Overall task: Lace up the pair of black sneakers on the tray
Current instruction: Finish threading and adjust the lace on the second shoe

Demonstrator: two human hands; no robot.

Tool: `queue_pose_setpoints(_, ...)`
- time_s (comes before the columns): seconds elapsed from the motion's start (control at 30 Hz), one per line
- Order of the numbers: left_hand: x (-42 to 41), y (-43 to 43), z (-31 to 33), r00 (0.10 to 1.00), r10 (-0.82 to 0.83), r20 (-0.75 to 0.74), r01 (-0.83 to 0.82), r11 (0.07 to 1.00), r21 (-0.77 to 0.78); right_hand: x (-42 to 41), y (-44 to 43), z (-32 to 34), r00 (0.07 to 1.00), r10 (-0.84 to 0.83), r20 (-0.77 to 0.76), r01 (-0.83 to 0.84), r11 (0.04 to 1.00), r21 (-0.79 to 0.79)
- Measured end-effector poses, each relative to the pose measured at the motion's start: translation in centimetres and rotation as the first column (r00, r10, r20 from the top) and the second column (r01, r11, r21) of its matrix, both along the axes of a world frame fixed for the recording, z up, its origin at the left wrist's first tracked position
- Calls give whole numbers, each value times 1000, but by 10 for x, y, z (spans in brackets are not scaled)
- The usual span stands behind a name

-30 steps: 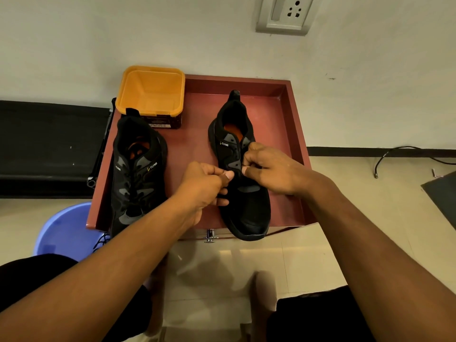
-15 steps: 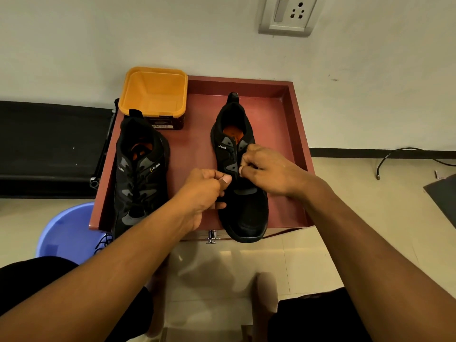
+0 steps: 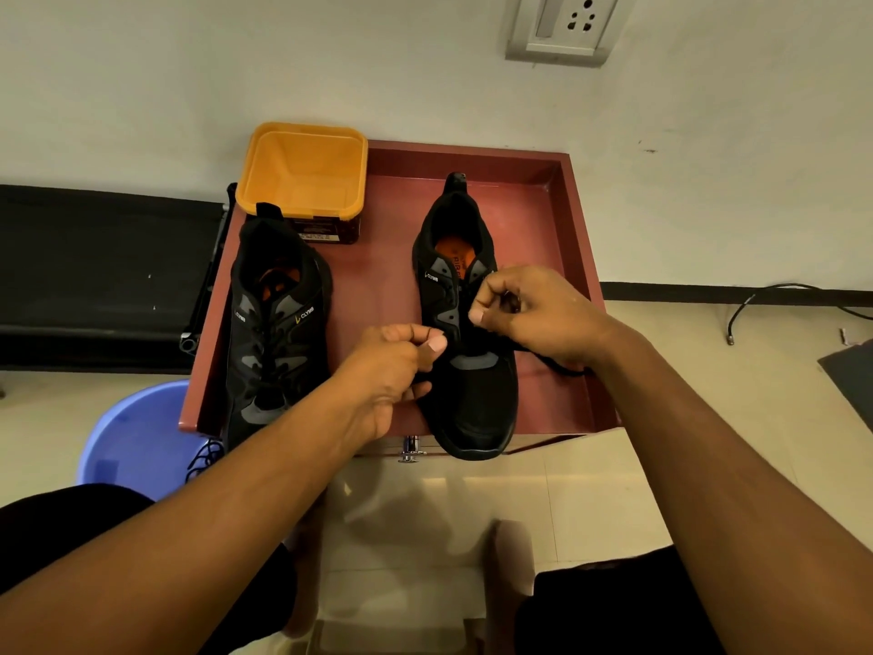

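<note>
1. Head view: a dark red tray (image 3: 571,219) was seen against the wall. Both black sneakers were stood in it with toes pointed to 6 o'clock and heels to 12 o'clock.
2. The laced sneaker (image 3: 269,323) was placed on the tray's 9 o'clock side, its toe partly hidden behind the left forearm. Its loose lace ends (image 3: 203,458) were hung over the tray's front edge at 7 o'clock.
3. The second sneaker (image 3: 472,408) was set right of the tray's centre, toward 3 o'clock. Its toe was overhanging the front edge and its orange insole was exposed.
4. The left hand (image 3: 387,371) was held at the second sneaker's 9 o'clock edge. Its fingers were clenched, with the thumb pressed to the forefinger; what was pinched there could not be told.
5. The right hand (image 3: 534,314) was held over the second sneaker's eyelets on its 3 o'clock side, fingers curled round a black lace (image 3: 562,368). The lace was trailed from under the hand across the tray floor toward 4 o'clock.
6. An orange tub (image 3: 302,167) was stood at the tray's 11 o'clock corner, just behind the laced sneaker's heel.
7. A blue basin (image 3: 137,432) was seen on the floor at 8 o'clock of the tray. A wall socket (image 3: 562,26) was seen above the tray at 1 o'clock, and a black cable (image 3: 779,295) on the floor at 3 o'clock.
</note>
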State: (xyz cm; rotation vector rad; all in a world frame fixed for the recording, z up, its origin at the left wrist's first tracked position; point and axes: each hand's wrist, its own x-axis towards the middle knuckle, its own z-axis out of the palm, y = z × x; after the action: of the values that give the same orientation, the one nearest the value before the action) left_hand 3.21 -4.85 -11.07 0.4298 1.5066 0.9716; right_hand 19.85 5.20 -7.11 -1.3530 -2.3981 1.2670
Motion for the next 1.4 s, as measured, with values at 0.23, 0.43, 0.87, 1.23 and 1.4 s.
queue_pose_setpoints(0.23,3,-4,-7,998,-7,-62,13,996,91,-9,-2,-4,1000,-22,-1,22,996,-83)
queue_pose_setpoints(0.43,-2,-4,-6,985,-72,-154,96,982,159,-4,0,-9,978,-182,-98,155,960,-234)
queue_pose_setpoints(0.87,-30,8,-1,373,-112,-921,756,612,232,26,17,5,999,37,38,-40,994,101)
queue_pose_setpoints(1.23,-37,20,-12,373,17,-928,795,509,330,25,15,-13,997,-81,-14,82,992,93)
queue_pose_setpoints(1.4,-38,19,-10,377,39,-925,804,482,348,26,11,-6,992,-113,-58,112,993,-23)
